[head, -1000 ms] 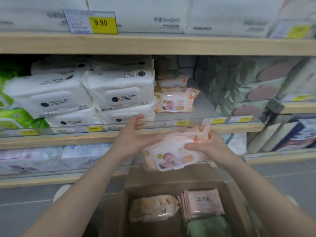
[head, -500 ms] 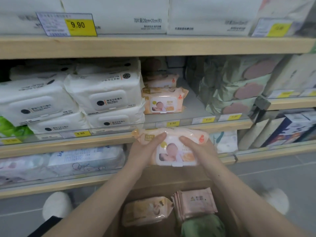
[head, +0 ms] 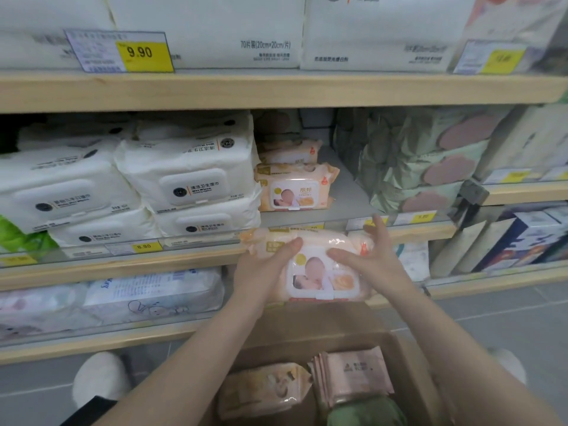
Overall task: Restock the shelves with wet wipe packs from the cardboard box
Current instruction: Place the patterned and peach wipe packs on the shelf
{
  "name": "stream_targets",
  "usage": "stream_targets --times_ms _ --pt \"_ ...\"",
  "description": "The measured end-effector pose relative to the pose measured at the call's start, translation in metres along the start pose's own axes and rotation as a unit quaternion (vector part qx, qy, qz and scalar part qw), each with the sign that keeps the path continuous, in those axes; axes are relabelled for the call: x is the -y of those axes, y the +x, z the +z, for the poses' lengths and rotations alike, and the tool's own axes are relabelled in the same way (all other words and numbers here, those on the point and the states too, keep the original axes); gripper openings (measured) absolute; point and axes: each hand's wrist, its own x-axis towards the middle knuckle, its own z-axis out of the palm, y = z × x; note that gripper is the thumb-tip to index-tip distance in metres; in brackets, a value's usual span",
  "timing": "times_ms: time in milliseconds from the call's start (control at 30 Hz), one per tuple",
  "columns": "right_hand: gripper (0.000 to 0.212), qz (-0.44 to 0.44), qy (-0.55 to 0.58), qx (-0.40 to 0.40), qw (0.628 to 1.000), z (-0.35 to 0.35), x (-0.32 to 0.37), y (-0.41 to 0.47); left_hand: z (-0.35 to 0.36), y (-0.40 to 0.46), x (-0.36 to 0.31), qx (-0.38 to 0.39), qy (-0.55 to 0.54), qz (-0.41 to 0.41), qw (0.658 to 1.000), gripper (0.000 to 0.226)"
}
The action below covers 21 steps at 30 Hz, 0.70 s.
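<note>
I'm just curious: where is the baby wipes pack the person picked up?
The peach baby wipes pack is mid-frame, held between the left hand and right hand, just below the matching packs on the middle shelf.

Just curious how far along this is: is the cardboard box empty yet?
Not empty. Inside the box lie a peach pack, a pink stack and something green.

Inside a retail shop aisle: wooden shelving [head: 276, 90] stacked in tiers with packaged wet wipes [head: 190, 176] and tissue packs [head: 209, 32], yellow price tags [head: 140, 52] reading 9.90 and 8.90 [head: 144, 247] clipped along the shelf edges, an open cardboard box [head: 408, 364] of stock on a grey tiled floor [head: 507, 315].
</note>
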Motion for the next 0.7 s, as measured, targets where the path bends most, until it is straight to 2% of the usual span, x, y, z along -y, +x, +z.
stream_targets --times_ms 33,67,133,200,267,333,400,433,467,533,567,600,633,700 --pt "0.122 -0.073 -0.084 0.023 0.994 -0.008 0.007 0.003 0.000 -0.002 -0.002 0.005 0.012 0.012 1.000 0.058" --pt "0.121 -0.139 -0.189 0.064 0.970 -0.015 0.017 0.005 0.000 -0.004 -0.005 0.013 0.017 0.024 0.999 0.057" --pt "0.114 -0.191 -0.330 0.184 0.906 -0.021 0.038 0.009 0.002 -0.009 -0.009 0.047 0.030 0.047 0.997 0.054" --pt "0.107 -0.139 -0.337 0.309 0.878 -0.022 0.054 0.013 0.003 -0.014 -0.011 0.085 0.056 0.077 0.992 0.051" --pt "0.096 -0.120 -0.292 0.360 0.878 -0.024 0.058 0.018 0.003 -0.017 -0.015 0.122 0.075 0.074 0.987 0.041" --pt "0.093 -0.130 -0.253 0.352 0.892 -0.029 0.057 0.022 -0.003 -0.018 -0.029 0.160 0.116 0.099 0.975 0.046" --pt "0.096 -0.159 -0.254 0.310 0.902 -0.035 0.060 0.031 -0.016 -0.011 -0.052 0.122 0.185 0.203 0.954 0.059" --pt "0.096 -0.177 -0.271 0.283 0.903 -0.037 0.065 0.037 -0.027 -0.006 -0.067 0.057 0.220 0.278 0.933 0.062" --pt "0.093 -0.195 -0.292 0.255 0.901 -0.037 0.071 0.043 -0.040 0.002 -0.083 -0.027 0.258 0.361 0.896 0.063" --pt "0.091 -0.221 -0.339 0.211 0.890 -0.033 0.085 0.058 -0.066 0.029 -0.109 -0.176 0.384 0.489 0.763 0.060" --pt "0.091 -0.232 -0.363 0.194 0.881 -0.029 0.090 0.068 -0.076 0.043 -0.116 -0.224 0.463 0.493 0.702 0.059" --pt "0.091 -0.244 -0.388 0.177 0.871 -0.023 0.093 0.079 -0.084 0.057 -0.118 -0.245 0.529 0.468 0.664 0.060" --pt "0.090 -0.259 -0.411 0.162 0.859 -0.016 0.095 0.090 -0.089 0.068 -0.117 -0.239 0.574 0.431 0.653 0.063" --pt "0.087 -0.286 -0.448 0.133 0.836 0.002 0.094 0.114 -0.092 0.081 -0.105 -0.193 0.616 0.376 0.664 0.069"
